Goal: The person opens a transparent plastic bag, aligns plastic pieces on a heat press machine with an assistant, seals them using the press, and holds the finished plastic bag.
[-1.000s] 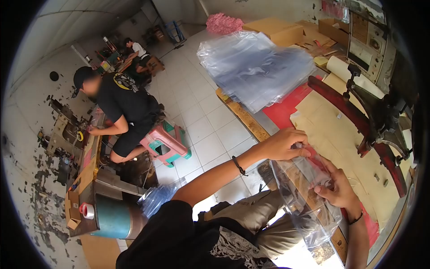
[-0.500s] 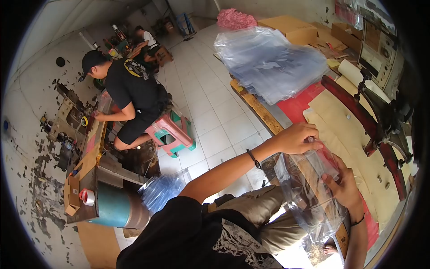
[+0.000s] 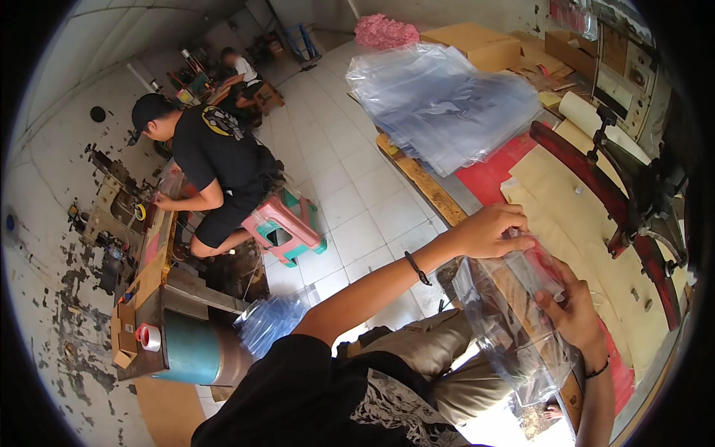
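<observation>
A clear, folded plastic sheet (image 3: 514, 328) hangs over the near edge of the worktable, above my lap. My left hand (image 3: 493, 229) pinches its upper end, thumb and fingers pressed together. Lower on the right, my right hand (image 3: 572, 307) is closed on the side of the same sheet, with the thumb on top. Beneath the hands lies a cream-coloured sheet (image 3: 555, 195) over a red one (image 3: 484, 179). Just beyond stands a press with a dark red curved bar (image 3: 585, 175), apart from both hands.
A pile of clear plastic sheets (image 3: 447, 104) covers the table's far end, beside a cardboard box (image 3: 473, 46) and a pink bundle (image 3: 386, 31). A co-worker (image 3: 216, 156) sits on a pink and green stool (image 3: 287, 227). Another person (image 3: 242, 74) sits farther back. A tape roll (image 3: 149, 337) stands at left.
The view has shifted slightly. Both hands keep the same hold on the plastic sheet, with no clear movement.
</observation>
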A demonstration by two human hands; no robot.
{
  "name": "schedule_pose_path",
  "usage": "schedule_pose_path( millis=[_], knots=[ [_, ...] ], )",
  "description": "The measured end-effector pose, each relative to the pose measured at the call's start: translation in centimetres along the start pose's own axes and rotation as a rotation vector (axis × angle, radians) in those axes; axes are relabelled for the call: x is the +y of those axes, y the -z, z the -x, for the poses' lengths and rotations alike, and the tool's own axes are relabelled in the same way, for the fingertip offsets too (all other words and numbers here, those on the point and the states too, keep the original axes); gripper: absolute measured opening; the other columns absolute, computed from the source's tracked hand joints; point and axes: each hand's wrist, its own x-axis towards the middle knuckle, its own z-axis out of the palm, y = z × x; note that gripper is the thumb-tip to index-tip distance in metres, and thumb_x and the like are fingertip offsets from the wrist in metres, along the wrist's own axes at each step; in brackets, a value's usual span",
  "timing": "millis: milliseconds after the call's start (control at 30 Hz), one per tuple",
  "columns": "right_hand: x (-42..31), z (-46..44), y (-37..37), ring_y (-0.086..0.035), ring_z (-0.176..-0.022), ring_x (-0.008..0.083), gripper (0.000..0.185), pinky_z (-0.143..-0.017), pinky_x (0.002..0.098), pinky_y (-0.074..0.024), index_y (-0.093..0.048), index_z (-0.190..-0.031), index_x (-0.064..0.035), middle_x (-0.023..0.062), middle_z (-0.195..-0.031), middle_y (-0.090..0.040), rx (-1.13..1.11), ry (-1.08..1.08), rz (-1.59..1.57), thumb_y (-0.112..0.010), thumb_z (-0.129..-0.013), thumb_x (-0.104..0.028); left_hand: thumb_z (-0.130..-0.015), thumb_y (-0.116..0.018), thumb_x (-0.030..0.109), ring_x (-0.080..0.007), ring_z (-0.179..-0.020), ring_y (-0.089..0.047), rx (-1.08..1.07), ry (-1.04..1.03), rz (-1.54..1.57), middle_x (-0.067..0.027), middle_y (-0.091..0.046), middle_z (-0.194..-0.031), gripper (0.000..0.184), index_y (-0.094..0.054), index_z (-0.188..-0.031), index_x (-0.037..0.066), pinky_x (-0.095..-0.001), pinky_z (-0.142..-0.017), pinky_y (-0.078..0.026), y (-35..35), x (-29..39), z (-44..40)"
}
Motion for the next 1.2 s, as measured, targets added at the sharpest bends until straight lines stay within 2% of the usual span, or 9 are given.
schedule_pose_path(
  millis=[200,400,500,600,700,900,1067,1200],
  knots=[
    [0.0,0.0,0.3,-0.062,-0.055,0.0102,0.056,-0.047,0.0223,-0.0477,-0.043,-0.136,0.0053,0.0138,-0.093,-0.071,-0.045,-0.035,-0.018,-0.067,-0.087,-0.006,-0.089,-0.068,0.033,-0.0237,-0.075,-0.059,0.002,-0.003,-0.015,-0.0093,-0.058,-0.081,0.034,-0.062,-0.084,0.0,-0.034,-0.062,-0.048,0.2,0.2,0.0],
    [0.4,0.0,0.3,-0.064,-0.059,0.0106,0.056,-0.049,0.0229,-0.0484,-0.042,-0.136,0.0058,0.0153,-0.105,-0.069,-0.02,0.07,0.091,-0.067,-0.087,-0.006,-0.088,-0.069,0.033,-0.0227,-0.074,-0.06,0.012,0.012,0.004,-0.0089,-0.059,-0.08,0.035,-0.063,-0.083,-0.001,-0.0331,-0.062,-0.048,0.0,0.1,0.0],
    [0.5,0.0,0.5,-0.065,-0.059,0.0118,0.057,-0.05,0.0227,-0.0487,-0.042,-0.137,0.0045,0.0162,-0.107,-0.069,-0.041,0.058,0.083,-0.067,-0.087,-0.006,-0.087,-0.069,0.033,-0.0222,-0.074,-0.061,0.004,0.028,0.011,-0.0089,-0.059,-0.081,0.034,-0.064,-0.084,-0.001,-0.0326,-0.062,-0.048,0.2,0.4,0.0],
    [0.1,0.0,0.0,-0.064,-0.057,0.0117,0.059,-0.05,0.0229,-0.0484,-0.041,-0.139,0.0023,0.0153,-0.097,-0.071,0.006,0.053,0.073,-0.067,-0.087,-0.007,-0.087,-0.069,0.032,-0.0221,-0.074,-0.061,0.011,0.018,0.031,-0.0091,-0.06,-0.081,0.034,-0.065,-0.085,-0.002,-0.0323,-0.062,-0.048,0.3,0.4,-0.1],
    [-0.6,0.0,0.4,-0.062,-0.054,0.0109,0.061,-0.05,0.0239,-0.0472,-0.041,-0.141,0.0003,0.0155,-0.098,-0.071,-0.029,0.029,0.138,-0.067,-0.087,-0.011,-0.087,-0.069,0.032,-0.0226,-0.074,-0.061,0.013,0.01,0.035,-0.0095,-0.061,-0.082,0.033,-0.065,-0.086,-0.002,-0.0329,-0.063,-0.048,0.3,0.3,-0.1],
    [0.2,0.0,0.6,-0.053,-0.05,0.0076,0.062,-0.048,0.0244,-0.0413,-0.042,-0.141,0.0002,0.0185,-0.117,-0.066,-0.027,0.034,0.204,-0.068,-0.086,-0.013,-0.088,-0.069,0.032,-0.0241,-0.076,-0.062,0.012,-0.008,0.036,-0.011,-0.062,-0.083,0.034,-0.065,-0.085,-0.002,-0.034,-0.065,-0.048,0.1,-0.1,-0.1],
    [1.5,-0.2,0.3,-0.051,-0.051,0.0064,0.063,-0.048,0.0238,-0.0401,-0.041,-0.141,0.0009,0.0189,-0.117,-0.066,0.0,0.1,0.133,-0.068,-0.086,-0.014,-0.087,-0.069,0.034,-0.0253,-0.077,-0.063,0.015,-0.006,0.041,-0.0117,-0.063,-0.083,0.036,-0.065,-0.084,-0.002,-0.0341,-0.066,-0.049,0.1,-0.2,-0.1],
    [1.3,-0.1,0.3,-0.051,-0.051,0.0061,0.064,-0.048,0.0234,-0.0405,-0.041,-0.141,0.0009,0.0194,-0.118,-0.066,-0.004,0.066,0.135,-0.068,-0.085,-0.015,-0.087,-0.069,0.035,-0.0257,-0.077,-0.063,0.017,-0.006,0.042,-0.0119,-0.063,-0.083,0.038,-0.065,-0.084,-0.002,-0.0347,-0.066,-0.049,0.0,-0.4,-0.1]
  ],
)
